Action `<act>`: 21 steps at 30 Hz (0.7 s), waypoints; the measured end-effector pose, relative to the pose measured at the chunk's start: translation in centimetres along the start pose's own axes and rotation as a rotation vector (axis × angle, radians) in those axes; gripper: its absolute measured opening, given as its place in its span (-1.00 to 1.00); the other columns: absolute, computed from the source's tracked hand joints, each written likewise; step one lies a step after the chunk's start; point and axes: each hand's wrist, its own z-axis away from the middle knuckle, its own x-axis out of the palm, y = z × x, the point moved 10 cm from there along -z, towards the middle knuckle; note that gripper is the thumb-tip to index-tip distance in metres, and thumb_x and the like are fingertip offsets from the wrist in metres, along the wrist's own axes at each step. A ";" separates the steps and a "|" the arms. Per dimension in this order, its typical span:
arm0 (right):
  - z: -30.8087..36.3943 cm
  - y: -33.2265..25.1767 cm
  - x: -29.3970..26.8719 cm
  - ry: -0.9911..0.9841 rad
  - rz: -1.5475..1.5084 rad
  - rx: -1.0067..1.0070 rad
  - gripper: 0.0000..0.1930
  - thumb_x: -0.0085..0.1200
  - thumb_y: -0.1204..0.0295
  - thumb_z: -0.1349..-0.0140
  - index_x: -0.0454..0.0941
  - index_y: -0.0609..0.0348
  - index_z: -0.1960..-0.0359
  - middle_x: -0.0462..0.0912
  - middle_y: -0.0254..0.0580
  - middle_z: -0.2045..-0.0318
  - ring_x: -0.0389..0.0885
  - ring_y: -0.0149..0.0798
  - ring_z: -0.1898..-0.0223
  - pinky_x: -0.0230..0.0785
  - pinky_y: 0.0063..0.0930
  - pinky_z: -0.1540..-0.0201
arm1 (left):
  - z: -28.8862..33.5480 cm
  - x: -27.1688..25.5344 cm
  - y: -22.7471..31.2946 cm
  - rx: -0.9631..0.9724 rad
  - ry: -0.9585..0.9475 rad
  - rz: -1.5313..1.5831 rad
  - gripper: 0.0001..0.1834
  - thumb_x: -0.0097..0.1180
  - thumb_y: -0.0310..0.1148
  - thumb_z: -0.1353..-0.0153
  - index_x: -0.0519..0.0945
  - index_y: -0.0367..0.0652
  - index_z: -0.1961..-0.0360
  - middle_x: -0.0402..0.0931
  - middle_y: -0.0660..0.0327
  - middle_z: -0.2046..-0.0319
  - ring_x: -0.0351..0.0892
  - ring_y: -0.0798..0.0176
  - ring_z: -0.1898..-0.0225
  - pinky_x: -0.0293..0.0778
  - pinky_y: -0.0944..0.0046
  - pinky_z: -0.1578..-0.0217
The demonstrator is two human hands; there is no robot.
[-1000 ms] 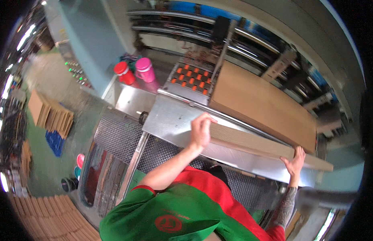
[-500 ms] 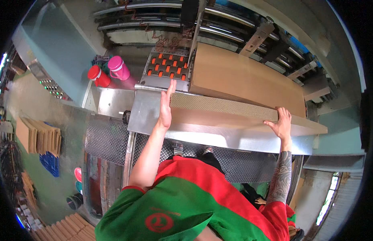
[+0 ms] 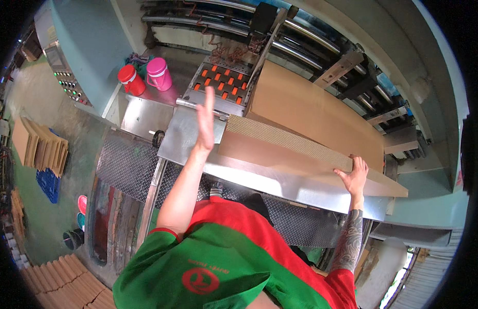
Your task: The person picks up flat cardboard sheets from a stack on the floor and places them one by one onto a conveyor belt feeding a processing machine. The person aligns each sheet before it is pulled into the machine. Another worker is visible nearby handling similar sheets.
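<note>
Flattened left hand stands beside the cardboard stack; splayed right hand touches it

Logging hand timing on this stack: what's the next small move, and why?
Probably bring the open left hand inward, palm against the left end of the front cardboard stack. That hand is flat with fingers extended, just off that end with a small gap apparent, while the right hand is on the stack toward its other end and could steady it.
</note>
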 end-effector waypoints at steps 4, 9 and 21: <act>0.2 0.4 0.4 -0.044 0.020 0.036 -0.05 0.58 -0.26 0.12 0.60 0.12 -0.22 0.67 -0.16 -0.12 0.56 0.05 -0.31 0.20 0.02 -0.50 | -0.4 1.9 -0.5 -0.076 -0.109 -0.012 0.05 -0.80 0.46 -0.59 -0.18 -0.15 -0.77 -0.32 0.13 -0.79 -0.39 0.10 -0.79 -0.54 0.03 -0.71; 0.5 0.4 0.2 0.009 0.063 -0.008 0.01 0.56 -0.28 0.09 0.56 0.10 -0.32 0.67 -0.17 -0.18 0.52 0.04 -0.36 0.20 0.01 -0.51 | -0.5 1.7 0.8 0.078 -0.051 -0.006 0.05 -0.77 0.48 -0.58 -0.22 -0.12 -0.77 -0.35 0.14 -0.79 -0.40 0.10 -0.79 -0.55 0.01 -0.71; 0.7 1.6 1.1 -0.033 0.054 0.030 0.08 0.58 -0.29 0.12 0.53 0.10 -0.39 0.63 -0.13 -0.30 0.49 0.05 -0.42 0.19 0.06 -0.52 | 1.2 0.2 0.1 0.045 0.111 -0.006 0.10 -0.74 0.58 -0.51 -0.24 0.00 -0.78 -0.36 0.12 -0.79 -0.44 0.11 -0.79 -0.60 -0.05 -0.69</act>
